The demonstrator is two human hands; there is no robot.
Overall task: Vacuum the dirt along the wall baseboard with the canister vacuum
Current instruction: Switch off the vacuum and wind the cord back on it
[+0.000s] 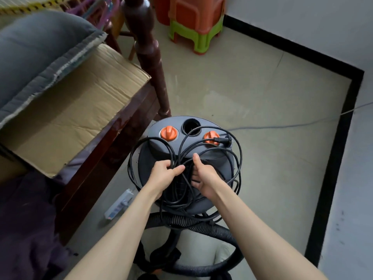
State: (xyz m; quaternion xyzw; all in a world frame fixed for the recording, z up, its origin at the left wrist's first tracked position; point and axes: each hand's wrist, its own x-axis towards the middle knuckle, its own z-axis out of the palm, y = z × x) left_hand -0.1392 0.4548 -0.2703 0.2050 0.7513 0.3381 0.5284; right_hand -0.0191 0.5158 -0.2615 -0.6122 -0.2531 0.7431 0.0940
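Both forearms reach down; left hand (164,173) and right hand (203,178) grip the tangled power cord (238,158) atop the canister vacuum (153,138). Likely unwinding; plugging in comes next.

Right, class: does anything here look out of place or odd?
Yes. The black power cord lies in tangled loops over the canister vacuum, its plug not plugged in. The left hand grips the loops; the right hand is among them.
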